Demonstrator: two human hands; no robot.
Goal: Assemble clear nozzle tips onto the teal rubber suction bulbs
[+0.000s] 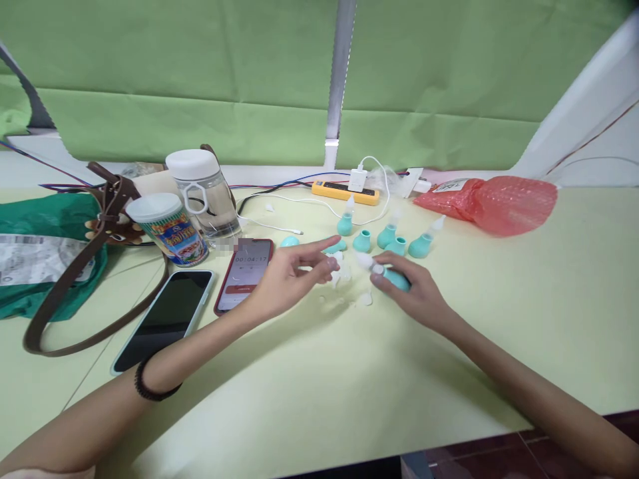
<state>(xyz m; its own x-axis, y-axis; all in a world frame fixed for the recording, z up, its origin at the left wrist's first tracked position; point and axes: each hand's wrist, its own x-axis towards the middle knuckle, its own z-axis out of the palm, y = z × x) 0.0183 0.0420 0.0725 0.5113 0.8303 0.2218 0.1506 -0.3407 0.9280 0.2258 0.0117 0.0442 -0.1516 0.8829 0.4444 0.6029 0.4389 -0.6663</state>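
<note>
Nearest, my left arm (200,351) crosses the counter (269,412); its left grip (289,278) is half-curled, and I cannot tell whether it holds anything. My right grip (422,287) wraps a teal bulb (399,279), nozzle (363,261) pointing left, just before the other bulbs (363,241). I'd best hold it lightly, nozzle straight.

Left of the frame: a green parcel (54,214), a brown strap (52,294), a printed cup (174,233), a clear bottle (219,216), and a dark-screened phone (167,313). Upper centre: a yellow power strip (339,191). Upper right: red wrapping (514,205).
</note>
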